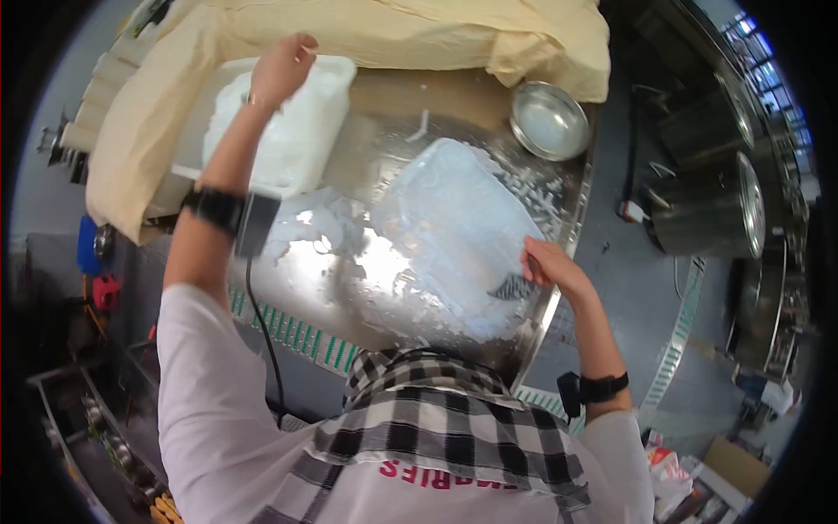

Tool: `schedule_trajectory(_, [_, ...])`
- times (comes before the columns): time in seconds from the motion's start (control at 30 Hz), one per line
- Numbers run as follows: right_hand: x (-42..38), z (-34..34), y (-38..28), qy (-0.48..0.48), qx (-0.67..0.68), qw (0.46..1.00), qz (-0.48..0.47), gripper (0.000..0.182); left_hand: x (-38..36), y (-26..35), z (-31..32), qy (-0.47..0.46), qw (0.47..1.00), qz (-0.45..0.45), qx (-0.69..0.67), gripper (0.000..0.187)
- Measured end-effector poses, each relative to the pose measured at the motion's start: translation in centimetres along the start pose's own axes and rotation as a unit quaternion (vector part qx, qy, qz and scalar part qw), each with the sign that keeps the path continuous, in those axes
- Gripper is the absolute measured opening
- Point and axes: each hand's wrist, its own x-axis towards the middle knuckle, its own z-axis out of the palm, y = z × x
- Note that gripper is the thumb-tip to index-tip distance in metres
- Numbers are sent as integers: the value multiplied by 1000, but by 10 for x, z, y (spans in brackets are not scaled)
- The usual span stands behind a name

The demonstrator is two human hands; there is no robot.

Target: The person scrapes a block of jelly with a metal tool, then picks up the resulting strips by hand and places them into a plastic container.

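My left hand [286,68] is raised over the far edge of a white tub [336,122] that holds white material. Its fingers are pinched together, with a small pale bit at the fingertips that I cannot make out. My right hand [548,264] grips a dark, toothed tool [512,286] at the right edge of a wet, pale bluish-white slab [463,210]. The slab lies on the metal table [375,100], with thin shreds beside its right side. Pale, wet pieces [319,218] lie between the tub and the slab.
A metal bowl [550,120] with whitish contents stands at the table's back right. Cream cloth [393,35] drapes along the back and left. Beyond the right edge, large metal pots [711,210] stand near the floor. A cable hangs from my left forearm.
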Motion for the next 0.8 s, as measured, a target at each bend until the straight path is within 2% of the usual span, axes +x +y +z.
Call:
schedule_trajectory(0.07, [7, -3, -8, -3, -41, 997, -66, 38, -54, 28, 45, 31, 983, 86, -160, 19])
schedule_trajectory(0.1, [14, -3, -11, -5, -46, 995, -94, 36, -86, 46, 71, -29, 976, 67, -204, 19])
schedule_trajectory(0.13, [21, 0, -15, 9, -33, 993, -113, 34, -115, 55, 94, -98, 974, 77, -190, 27])
schedule_trajectory(0.2, [41, 6, -25, 22, -47, 983, -174, 32, -150, 63, 143, 35, 996, 73, -24, 35])
schedule_trajectory(0.23, [52, 10, -30, 19, -75, 974, -214, 31, -157, 65, 155, 33, 997, 70, -27, 35])
schedule_trajectory(0.27, [62, 14, -37, 18, -78, 974, -213, 31, -161, 64, 166, 10, 1000, 14, 12, 36])
schedule_trajectory(0.3, [72, 18, -44, 35, -110, 961, -250, 32, -163, 65, 173, -13, 998, -43, 51, 37])
schedule_trajectory(0.33, [82, 22, -50, 51, -141, 947, -285, 33, -162, 65, 181, -13, 998, -47, 49, 37])
schedule_trajectory(0.37, [95, 24, -54, 48, -144, 947, -283, 33, -158, 64, 188, -39, 995, -90, 20, 34])
schedule_trajectory(0.4, [106, 27, -58, 50, -128, 939, -314, 34, -157, 64, 191, -65, 989, -133, -8, 30])
schedule_trajectory(0.43, [115, 29, -61, 54, -111, 930, -346, 34, -157, 63, 192, -64, 989, -136, -9, 30])
schedule_trajectory(0.57, [132, 35, -66, 75, -47, 944, -317, 28, -150, 57, 191, -15, 987, -156, -22, 25])
schedule_trajectory(0.63, [138, 39, -62, 56, 133, 952, -269, 23, -147, 51, 192, 14, 987, -155, -30, 25])
schedule_trajectory(0.67, [140, 37, -61, 55, 131, 953, -268, 23, -145, 47, 193, 28, 991, -129, -31, 24])
schedule_trajectory(0.73, [141, 36, -62, 56, 223, 944, -237, 21, -144, 45, 194, 41, 993, -106, -33, 23])
schedule_trajectory(0.8, [150, 43, -67, 54, 227, 940, -250, 22, -146, 48, 196, 55, 997, -52, 14, 27])
